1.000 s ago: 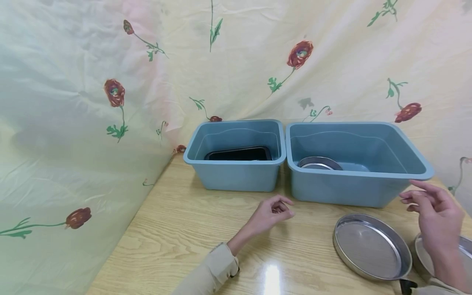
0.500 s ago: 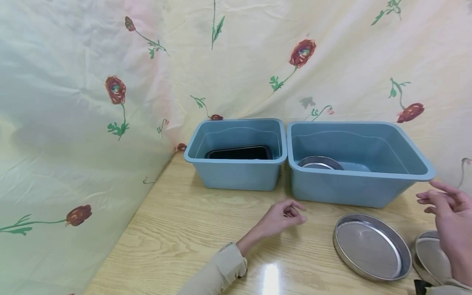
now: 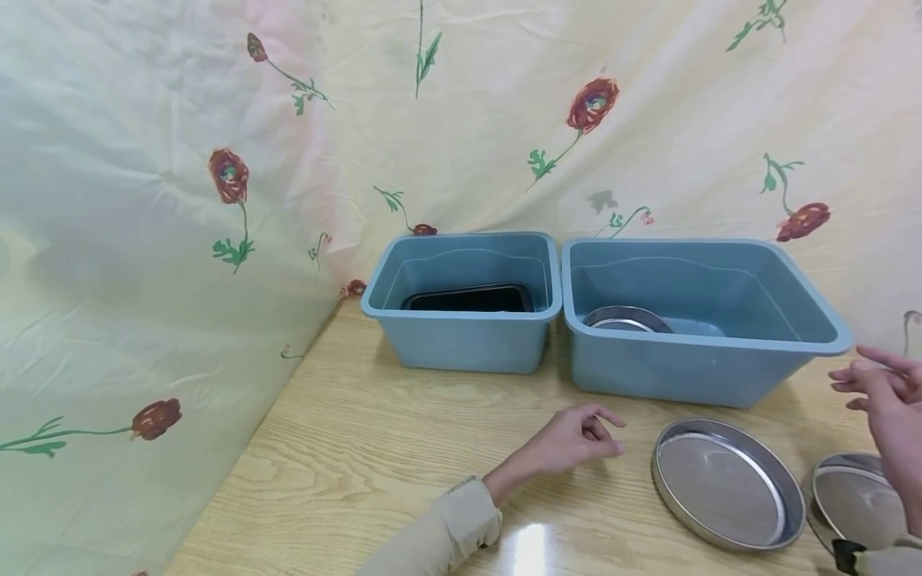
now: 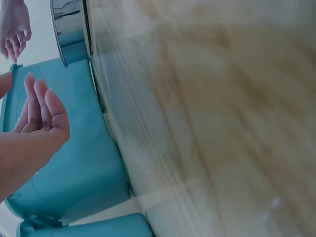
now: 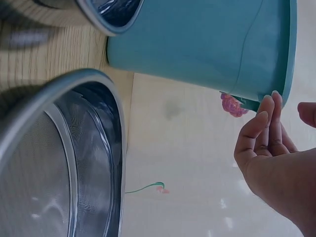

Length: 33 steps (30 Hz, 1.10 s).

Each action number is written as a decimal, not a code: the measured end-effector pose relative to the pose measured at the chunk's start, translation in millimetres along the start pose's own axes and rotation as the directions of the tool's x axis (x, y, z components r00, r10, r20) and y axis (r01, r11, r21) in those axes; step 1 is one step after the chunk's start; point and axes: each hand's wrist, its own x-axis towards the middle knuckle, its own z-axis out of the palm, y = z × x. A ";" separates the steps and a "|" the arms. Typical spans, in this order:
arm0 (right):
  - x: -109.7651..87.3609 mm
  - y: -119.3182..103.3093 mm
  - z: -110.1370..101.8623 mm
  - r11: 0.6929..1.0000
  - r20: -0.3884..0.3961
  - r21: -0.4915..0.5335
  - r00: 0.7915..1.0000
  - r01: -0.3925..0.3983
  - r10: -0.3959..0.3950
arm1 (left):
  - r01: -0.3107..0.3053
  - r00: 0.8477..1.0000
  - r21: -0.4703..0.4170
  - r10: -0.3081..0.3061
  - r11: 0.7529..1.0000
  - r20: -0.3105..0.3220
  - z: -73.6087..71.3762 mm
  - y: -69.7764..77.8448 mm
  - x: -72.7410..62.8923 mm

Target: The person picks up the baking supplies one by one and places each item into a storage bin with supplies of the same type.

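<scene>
My left hand [image 3: 572, 439] hovers over the table left of a round metal pan [image 3: 727, 484], its fingers loosely bent around nothing. The right hand [image 3: 889, 408] is at the right edge of the head view, above a second round metal pan [image 3: 857, 496] that it partly covers. In the right wrist view its fingers [image 5: 266, 131] are relaxed and hold nothing, with a mesh-like pan floor [image 5: 37, 182] nearby. A smaller round metal pan [image 3: 628, 318] lies inside the right blue bin [image 3: 670, 364]. A black rectangular baking pan [image 3: 471, 299] leans in the left blue bin [image 3: 464, 340].
Both bins stand side by side at the back of the wooden table [image 3: 346, 448]. Behind them and on the left hangs a floral cloth [image 3: 461, 120]. A dark band [image 3: 844, 554] shows at the right wrist.
My left hand has moved right, toward the nearer round pan. The right hand has shifted right, uncovering more of the second pan. Bins and pans have stayed in place.
</scene>
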 end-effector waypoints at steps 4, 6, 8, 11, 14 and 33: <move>2.7 -0.6 0.0 1.000 0.020 0.005 1.000 -0.002 0.001 | 0.015 1.000 0.006 -0.015 1.000 0.007 5.6 2.7 2.1; 4.0 -0.2 -0.3 1.000 0.035 0.012 0.999 0.004 -0.005 | 0.026 1.000 0.017 -0.026 1.000 0.009 8.4 3.7 2.7; 5.6 0.4 -0.6 1.000 0.053 0.018 0.998 0.017 -0.018 | 0.032 0.999 0.026 -0.032 0.999 0.009 10.8 4.4 3.4; 8.2 1.5 -1.7 0.999 0.080 0.036 0.996 0.030 -0.033 | 0.038 0.999 0.042 -0.039 0.998 0.012 14.2 5.2 4.8; 10.8 2.7 -2.6 0.998 0.097 0.043 0.995 0.034 -0.038 | 0.044 0.999 0.056 -0.045 0.997 0.016 16.8 6.9 6.6; 38.1 30.2 -11.9 0.991 0.189 0.088 0.975 0.104 -0.119 | 0.118 0.993 0.123 -0.118 0.985 -0.004 25.2 8.4 16.8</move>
